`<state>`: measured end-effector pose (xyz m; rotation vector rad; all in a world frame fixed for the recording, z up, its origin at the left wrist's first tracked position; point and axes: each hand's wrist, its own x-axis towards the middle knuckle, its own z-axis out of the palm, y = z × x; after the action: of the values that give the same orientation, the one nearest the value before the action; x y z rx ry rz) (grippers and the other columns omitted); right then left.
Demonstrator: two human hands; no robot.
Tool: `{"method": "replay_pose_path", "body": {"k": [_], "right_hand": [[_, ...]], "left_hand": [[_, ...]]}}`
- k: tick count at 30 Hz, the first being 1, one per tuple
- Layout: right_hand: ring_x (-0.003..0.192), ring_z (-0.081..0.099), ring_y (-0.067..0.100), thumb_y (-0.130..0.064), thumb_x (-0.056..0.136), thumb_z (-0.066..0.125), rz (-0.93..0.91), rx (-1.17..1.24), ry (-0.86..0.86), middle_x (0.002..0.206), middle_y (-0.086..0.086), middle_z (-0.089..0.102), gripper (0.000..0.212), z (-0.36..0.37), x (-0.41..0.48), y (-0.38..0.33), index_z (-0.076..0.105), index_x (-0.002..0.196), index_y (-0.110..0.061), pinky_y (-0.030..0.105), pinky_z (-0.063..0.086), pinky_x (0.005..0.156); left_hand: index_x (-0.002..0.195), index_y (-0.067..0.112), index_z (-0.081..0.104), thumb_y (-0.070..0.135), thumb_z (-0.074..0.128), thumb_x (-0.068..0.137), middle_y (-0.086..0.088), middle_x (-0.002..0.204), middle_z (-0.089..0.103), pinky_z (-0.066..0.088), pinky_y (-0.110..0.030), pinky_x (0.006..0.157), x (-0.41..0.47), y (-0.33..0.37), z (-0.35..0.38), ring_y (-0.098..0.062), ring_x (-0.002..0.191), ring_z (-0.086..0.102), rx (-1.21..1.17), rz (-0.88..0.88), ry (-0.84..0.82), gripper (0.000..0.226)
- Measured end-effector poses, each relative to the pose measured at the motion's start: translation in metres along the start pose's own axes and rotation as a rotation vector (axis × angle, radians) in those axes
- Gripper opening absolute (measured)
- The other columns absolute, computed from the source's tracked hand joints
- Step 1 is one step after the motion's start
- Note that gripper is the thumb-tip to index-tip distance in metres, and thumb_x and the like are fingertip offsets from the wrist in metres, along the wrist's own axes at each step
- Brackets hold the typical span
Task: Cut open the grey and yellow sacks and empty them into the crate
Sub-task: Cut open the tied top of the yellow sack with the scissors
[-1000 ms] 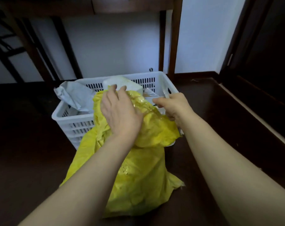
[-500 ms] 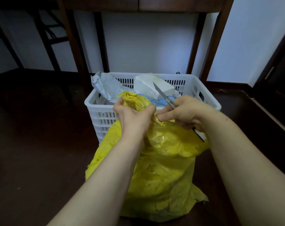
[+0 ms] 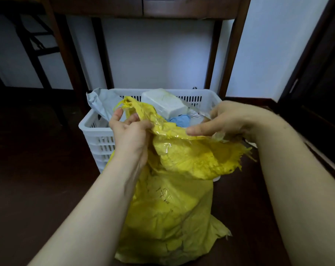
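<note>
The yellow sack looks light, limp and fraying, best held at its cut mouth, where the left hand grips it; the right hand clasps a knife, forefinger extended.

Bare left hand and right hand, bare forearms as far as visible

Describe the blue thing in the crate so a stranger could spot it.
Find the white slotted crate on the dark floor before the wooden table. Inside, just nearer than the white block, lies a crumpled blue item, the only blue thing there.
</note>
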<state>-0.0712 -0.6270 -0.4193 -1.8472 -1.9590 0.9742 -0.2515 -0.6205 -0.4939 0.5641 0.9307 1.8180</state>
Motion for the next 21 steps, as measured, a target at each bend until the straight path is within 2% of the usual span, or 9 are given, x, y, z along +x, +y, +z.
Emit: {"method": "replay_pose_path", "body": {"k": [2, 5, 7, 10, 11, 13, 16, 18, 21], "right_hand": [[0.068, 0.054, 0.019, -0.049, 0.035, 0.087, 0.006, 0.0, -0.108, 0.076, 0.004, 0.063, 0.062, 0.005, 0.006, 0.01, 0.075, 0.086, -0.016, 0.027, 0.043, 0.061], [0.042, 0.046, 0.011, -0.018, 0.063, 0.086, 0.01, 0.094, -0.033, 0.053, 0.0, 0.055, 0.02, 0.011, 0.016, 0.022, 0.069, 0.072, -0.012, 0.018, 0.037, 0.04], [0.029, 0.037, 0.006, -0.009, 0.079, 0.073, 0.017, 0.244, 0.04, 0.04, -0.004, 0.048, 0.017, 0.016, 0.023, 0.028, 0.059, 0.069, -0.012, 0.013, 0.028, 0.034], [0.026, 0.029, 0.003, -0.007, 0.088, 0.062, 0.013, 0.537, 0.061, 0.033, -0.008, 0.04, 0.021, 0.019, 0.027, 0.029, 0.051, 0.071, -0.013, 0.009, 0.021, 0.032], [0.026, 0.028, 0.003, -0.008, 0.089, 0.061, 0.001, 0.606, 0.056, 0.033, -0.009, 0.039, 0.02, 0.019, 0.026, 0.028, 0.051, 0.072, -0.014, 0.009, 0.02, 0.031], [0.026, 0.026, 0.002, -0.01, 0.089, 0.061, -0.033, 0.676, 0.033, 0.033, -0.009, 0.036, 0.016, 0.018, 0.025, 0.025, 0.053, 0.076, -0.013, 0.009, 0.019, 0.03], [0.025, 0.025, 0.002, -0.01, 0.089, 0.061, -0.072, 0.716, -0.019, 0.037, -0.006, 0.038, 0.018, 0.02, 0.024, 0.022, 0.054, 0.072, -0.013, 0.009, 0.018, 0.03], [0.025, 0.024, 0.002, -0.01, 0.087, 0.063, -0.079, 0.749, -0.055, 0.039, -0.006, 0.039, 0.02, 0.019, 0.024, 0.022, 0.055, 0.069, -0.012, 0.009, 0.017, 0.029], [0.025, 0.024, 0.003, -0.006, 0.082, 0.068, -0.049, 0.744, 0.003, 0.038, -0.006, 0.039, 0.015, 0.016, 0.024, 0.026, 0.057, 0.073, -0.01, 0.009, 0.018, 0.03]], "left_hand": [[0.143, 0.018, 0.017, -0.019, 0.056, 0.08, -0.011, 0.118, 0.055, 0.056, -0.033, 0.07, -0.002, 0.002, 0.001, -0.022, 0.093, 0.064, -0.005, -0.002, -0.011, 0.083], [0.148, 0.014, 0.012, 0.002, 0.069, 0.08, -0.005, 0.125, 0.053, 0.052, -0.025, 0.079, -0.006, 0.004, 0.005, -0.018, 0.113, 0.059, 0.052, -0.037, -0.093, 0.09], [0.146, 0.018, 0.027, 0.021, 0.073, 0.079, -0.004, 0.138, 0.047, 0.046, -0.028, 0.094, -0.012, 0.006, 0.008, -0.015, 0.12, 0.052, 0.322, 0.04, -0.132, 0.081], [0.117, 0.032, 0.053, 0.052, 0.066, 0.067, 0.004, 0.123, 0.048, 0.04, -0.04, 0.103, -0.023, 0.003, 0.017, -0.02, 0.116, 0.049, 0.917, 0.354, -0.131, 0.056], [0.109, 0.034, 0.054, 0.063, 0.064, 0.061, 0.005, 0.117, 0.05, 0.042, -0.041, 0.1, -0.029, 0.003, 0.021, -0.02, 0.111, 0.051, 1.012, 0.357, -0.175, 0.056], [0.112, 0.032, 0.053, 0.079, 0.062, 0.049, 0.003, 0.118, 0.053, 0.045, -0.041, 0.098, -0.035, 0.0, 0.026, -0.019, 0.113, 0.052, 1.161, 0.301, -0.288, 0.08], [0.13, 0.021, 0.048, 0.07, 0.072, 0.054, -0.001, 0.129, 0.05, 0.044, -0.041, 0.1, -0.036, -0.006, 0.027, -0.019, 0.121, 0.049, 1.247, 0.28, -0.374, 0.093], [0.132, 0.02, 0.05, 0.046, 0.076, 0.068, -0.002, 0.128, 0.055, 0.045, -0.04, 0.099, -0.031, -0.006, 0.024, -0.021, 0.117, 0.054, 1.245, 0.272, -0.424, 0.074], [0.12, 0.02, 0.066, 0.007, 0.059, 0.08, -0.003, 0.117, 0.068, 0.048, -0.04, 0.096, -0.024, 0.0, 0.015, -0.023, 0.112, 0.06, 1.152, 0.343, -0.439, 0.042]]}}
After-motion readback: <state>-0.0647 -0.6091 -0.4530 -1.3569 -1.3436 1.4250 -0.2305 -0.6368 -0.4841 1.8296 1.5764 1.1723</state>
